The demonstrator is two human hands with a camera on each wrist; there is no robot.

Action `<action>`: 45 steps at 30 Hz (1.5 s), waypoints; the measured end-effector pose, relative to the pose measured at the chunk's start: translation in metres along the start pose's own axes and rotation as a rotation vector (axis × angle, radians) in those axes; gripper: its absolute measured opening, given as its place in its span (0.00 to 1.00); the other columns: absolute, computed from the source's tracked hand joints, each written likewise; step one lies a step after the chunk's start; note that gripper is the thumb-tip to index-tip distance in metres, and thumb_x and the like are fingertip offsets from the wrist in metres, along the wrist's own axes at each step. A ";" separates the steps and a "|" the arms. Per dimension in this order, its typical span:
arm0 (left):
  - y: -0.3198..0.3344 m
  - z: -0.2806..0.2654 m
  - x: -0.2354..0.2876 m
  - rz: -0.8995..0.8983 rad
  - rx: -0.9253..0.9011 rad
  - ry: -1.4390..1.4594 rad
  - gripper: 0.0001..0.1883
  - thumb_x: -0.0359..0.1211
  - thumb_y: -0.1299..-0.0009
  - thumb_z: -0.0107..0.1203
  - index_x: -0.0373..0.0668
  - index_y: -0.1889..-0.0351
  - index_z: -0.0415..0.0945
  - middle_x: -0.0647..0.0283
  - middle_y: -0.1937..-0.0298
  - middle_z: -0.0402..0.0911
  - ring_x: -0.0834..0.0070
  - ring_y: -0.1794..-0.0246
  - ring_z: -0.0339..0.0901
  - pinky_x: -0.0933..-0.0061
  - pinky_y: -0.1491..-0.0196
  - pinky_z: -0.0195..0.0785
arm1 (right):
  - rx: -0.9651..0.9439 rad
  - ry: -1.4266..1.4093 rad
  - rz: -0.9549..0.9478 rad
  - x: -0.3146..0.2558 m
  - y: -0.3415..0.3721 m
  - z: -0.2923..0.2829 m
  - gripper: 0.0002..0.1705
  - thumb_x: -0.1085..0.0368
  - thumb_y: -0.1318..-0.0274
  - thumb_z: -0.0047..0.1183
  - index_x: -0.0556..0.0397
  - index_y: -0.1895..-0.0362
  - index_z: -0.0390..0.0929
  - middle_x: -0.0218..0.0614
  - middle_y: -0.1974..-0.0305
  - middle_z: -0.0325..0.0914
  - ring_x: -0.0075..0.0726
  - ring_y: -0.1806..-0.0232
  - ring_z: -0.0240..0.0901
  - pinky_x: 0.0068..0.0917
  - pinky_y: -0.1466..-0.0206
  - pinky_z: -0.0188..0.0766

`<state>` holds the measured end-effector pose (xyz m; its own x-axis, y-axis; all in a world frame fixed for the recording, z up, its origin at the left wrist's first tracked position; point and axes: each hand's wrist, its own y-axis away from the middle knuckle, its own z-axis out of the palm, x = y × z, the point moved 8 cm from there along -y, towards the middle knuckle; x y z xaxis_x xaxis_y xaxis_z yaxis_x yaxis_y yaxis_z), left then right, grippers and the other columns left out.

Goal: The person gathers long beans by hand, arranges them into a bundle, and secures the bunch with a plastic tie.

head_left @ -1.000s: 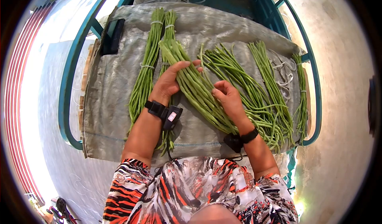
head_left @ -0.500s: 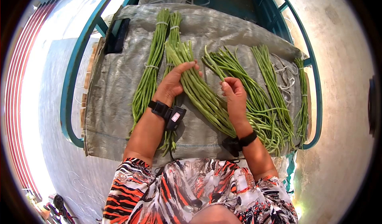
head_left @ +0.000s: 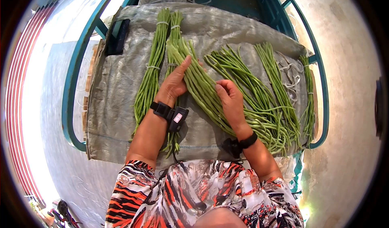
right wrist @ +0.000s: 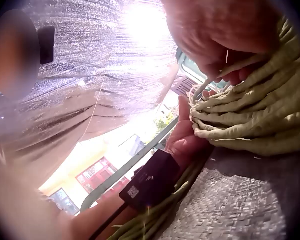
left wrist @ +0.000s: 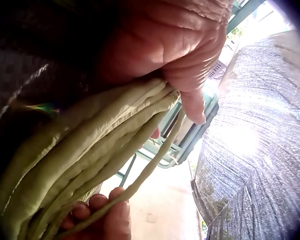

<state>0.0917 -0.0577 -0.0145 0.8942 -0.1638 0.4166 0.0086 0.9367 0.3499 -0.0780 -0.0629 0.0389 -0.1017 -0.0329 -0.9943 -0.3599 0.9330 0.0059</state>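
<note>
A bunch of long green beans (head_left: 200,85) lies in my left hand (head_left: 175,82), which grips it near its upper end with the thumb up along the side. My right hand (head_left: 232,102) is at the bunch's right side, thumb and forefinger pinching a single long bean (left wrist: 146,175). That bean runs up alongside the others in the left wrist view. In the right wrist view the bean ends (right wrist: 215,120) sit close together at the left palm. Right of the bunch lies a loose pile of long beans (head_left: 247,78). The far fingers of my left hand are mostly hidden behind the bunch.
Two tied bean bundles (head_left: 156,54) lie at left on the grey woven sheet (head_left: 109,106). Further right are another row of beans (head_left: 277,82), white cords (head_left: 291,76) and a thin tied bundle (head_left: 308,90). A dark phone-like slab (head_left: 118,37) lies far left. Teal rails (head_left: 69,102) flank the sheet.
My right hand first moved right to the loose pile and took a bean, then came back left with it to the bunch. The left hand keeps its grip, its thumb now raised.
</note>
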 end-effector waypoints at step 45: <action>0.012 0.032 0.011 0.073 -0.461 0.112 0.13 0.36 0.28 0.52 0.42 0.50 0.69 0.71 0.67 0.71 0.75 0.64 0.70 0.65 0.48 0.67 | 0.146 1.183 -0.375 -0.029 0.022 -0.137 0.07 0.65 0.55 0.61 0.49 0.71 0.75 0.36 0.70 0.72 0.47 0.63 0.70 0.43 0.60 0.66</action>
<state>0.0874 -0.0585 0.0214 0.9425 -0.0820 0.3239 0.1191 0.9882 -0.0962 -0.2095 -0.0905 0.0829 -0.8132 -0.5364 -0.2258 -0.4486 0.8249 -0.3440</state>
